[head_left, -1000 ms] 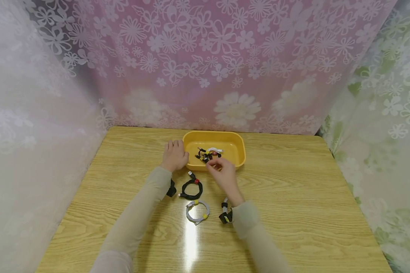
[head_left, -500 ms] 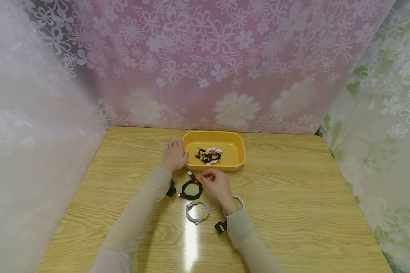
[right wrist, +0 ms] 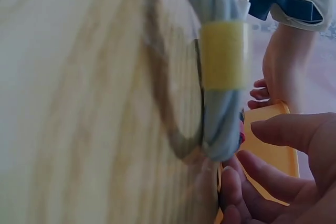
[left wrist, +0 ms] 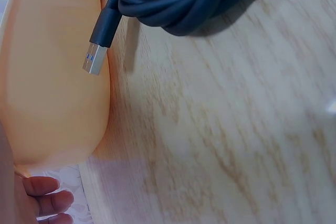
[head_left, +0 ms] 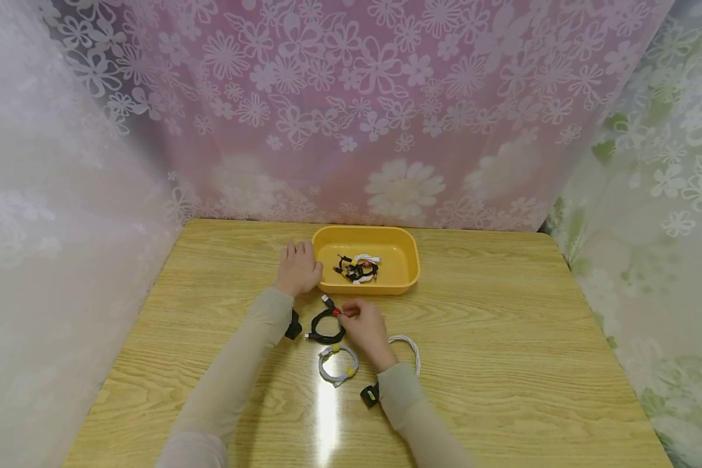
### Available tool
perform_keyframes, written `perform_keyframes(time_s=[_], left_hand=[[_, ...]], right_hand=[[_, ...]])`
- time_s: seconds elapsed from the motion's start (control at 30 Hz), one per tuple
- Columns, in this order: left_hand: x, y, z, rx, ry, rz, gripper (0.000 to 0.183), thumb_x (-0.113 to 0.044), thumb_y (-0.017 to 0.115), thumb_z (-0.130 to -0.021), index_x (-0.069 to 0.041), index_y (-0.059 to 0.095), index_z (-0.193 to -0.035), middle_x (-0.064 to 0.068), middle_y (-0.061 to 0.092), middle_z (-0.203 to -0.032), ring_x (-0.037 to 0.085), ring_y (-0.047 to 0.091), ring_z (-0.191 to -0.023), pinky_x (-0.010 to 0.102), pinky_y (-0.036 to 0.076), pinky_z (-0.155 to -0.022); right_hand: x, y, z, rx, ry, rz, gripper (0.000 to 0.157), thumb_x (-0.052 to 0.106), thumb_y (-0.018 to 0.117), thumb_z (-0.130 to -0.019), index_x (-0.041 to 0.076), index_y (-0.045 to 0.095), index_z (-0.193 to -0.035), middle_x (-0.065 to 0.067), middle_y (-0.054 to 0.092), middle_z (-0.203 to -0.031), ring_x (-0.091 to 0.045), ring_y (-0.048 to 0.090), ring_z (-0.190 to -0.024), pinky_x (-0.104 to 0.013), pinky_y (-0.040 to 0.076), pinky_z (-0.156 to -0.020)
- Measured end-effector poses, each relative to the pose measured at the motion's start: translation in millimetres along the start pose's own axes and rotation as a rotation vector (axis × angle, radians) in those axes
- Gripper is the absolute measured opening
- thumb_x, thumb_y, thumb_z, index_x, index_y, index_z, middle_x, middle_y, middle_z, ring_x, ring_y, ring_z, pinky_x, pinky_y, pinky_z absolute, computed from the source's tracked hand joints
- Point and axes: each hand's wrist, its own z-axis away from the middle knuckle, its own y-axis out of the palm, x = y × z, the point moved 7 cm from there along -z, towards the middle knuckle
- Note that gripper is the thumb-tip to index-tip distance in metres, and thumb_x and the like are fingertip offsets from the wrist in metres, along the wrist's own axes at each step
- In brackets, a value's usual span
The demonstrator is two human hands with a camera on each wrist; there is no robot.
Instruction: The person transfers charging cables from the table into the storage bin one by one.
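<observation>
While my left hand (head_left: 297, 268) rests relaxed against the yellow bin (head_left: 396, 252), my right hand (head_left: 365, 328), thumb and fingers parted, is at the red-tied black USB cable (left wrist: 189, 14) before it.

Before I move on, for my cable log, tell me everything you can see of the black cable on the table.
The black cable lies coiled in a ring on the table, in front of the tray. Its thick, twisted strands look smooth, like rubber. A red tie binds the coil near one end, where a silvery USB plug sticks out; a second plug points to the person's left. The right hand is at the tie; whether it touches, I cannot tell.
</observation>
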Motion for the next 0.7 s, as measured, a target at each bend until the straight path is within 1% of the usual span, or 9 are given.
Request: perform_keyframes(time_s=[0.2, 0.3, 0.43, 0.7], left_hand=[[0.3, 0.9, -0.6, -0.006, 0.002, -0.001, 0.03, -0.025, 0.04, -0.102, 0.001, 0.045, -0.115, 0.02, 0.046, -0.109, 0.039, 0.038, -0.107, 0.05, 0.028, -0.096], [0.1, 1.0, -0.7, -0.01, 0.001, 0.001, 0.029, -0.025, 0.04, -0.101, 0.001, 0.045, -0.113, 0.02, 0.046, -0.107, 0.038, 0.038, -0.104, 0.049, 0.028, -0.094], [0.3, 1.3, -0.7, -0.009, -0.006, 0.005, 0.031, -0.025, 0.041, -0.101, 0.001, 0.045, -0.116, 0.02, 0.047, -0.109, 0.038, 0.038, -0.106, 0.049, 0.028, -0.095], [-0.4, -0.3, 0.9, -0.002, -0.01, 0.005, 0.028, -0.025, 0.04, -0.102, 0.0, 0.045, -0.112, 0.019, 0.047, -0.108, 0.038, 0.038, -0.106, 0.048, 0.029, -0.093]], right_hand=[[-1.4, 4.4, 0.8, -0.001, 0.018, 0.055, 0.017, 0.014, 0.075, -0.084, 0.005, 0.071, -0.097, -0.002, 0.067, -0.084, -0.014, 0.061, -0.074, -0.032, 0.048, -0.067], [-1.3, 4.6, 0.9, -0.007, 0.024, 0.078, 0.015, 0.011, 0.074, -0.082, 0.006, 0.072, -0.096, -0.002, 0.067, -0.082, -0.014, 0.06, -0.074, -0.032, 0.048, -0.067], [-1.5, 3.6, 0.8, -0.019, 0.024, 0.08, 0.013, 0.006, 0.073, -0.081, 0.006, 0.073, -0.094, -0.002, 0.067, -0.082, -0.014, 0.06, -0.074, -0.032, 0.047, -0.068], [-5.6, 3.6, -0.6, -0.043, 0.021, 0.054, 0.011, 0.005, 0.073, -0.08, 0.006, 0.073, -0.091, -0.002, 0.067, -0.08, -0.014, 0.061, -0.072, -0.03, 0.049, -0.066]])
